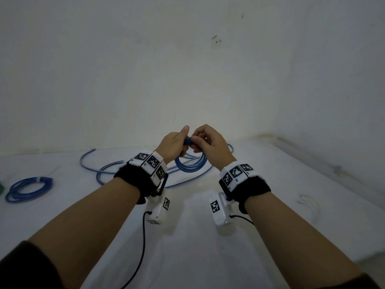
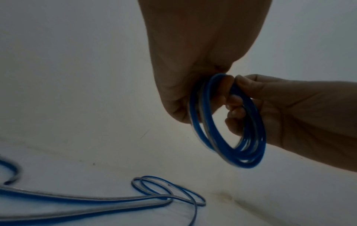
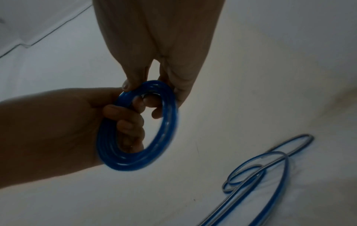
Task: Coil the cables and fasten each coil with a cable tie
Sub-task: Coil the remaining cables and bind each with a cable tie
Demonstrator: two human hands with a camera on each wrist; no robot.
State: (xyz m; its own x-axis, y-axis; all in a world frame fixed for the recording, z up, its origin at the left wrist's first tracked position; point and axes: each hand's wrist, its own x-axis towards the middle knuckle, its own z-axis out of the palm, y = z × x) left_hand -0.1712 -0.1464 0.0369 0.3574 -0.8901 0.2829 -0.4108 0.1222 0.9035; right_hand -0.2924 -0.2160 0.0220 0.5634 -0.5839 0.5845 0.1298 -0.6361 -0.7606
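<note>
Both arms reach out. At far left lies 1 tied coil point(image 1: 28, 189). Next, my left hand point(image 1: 173, 146) and right hand point(image 1: 210, 142) pinch the blue coil point(image 1: 190, 163) up top. It feels light and springy, so I hold its strands tight together.
</note>
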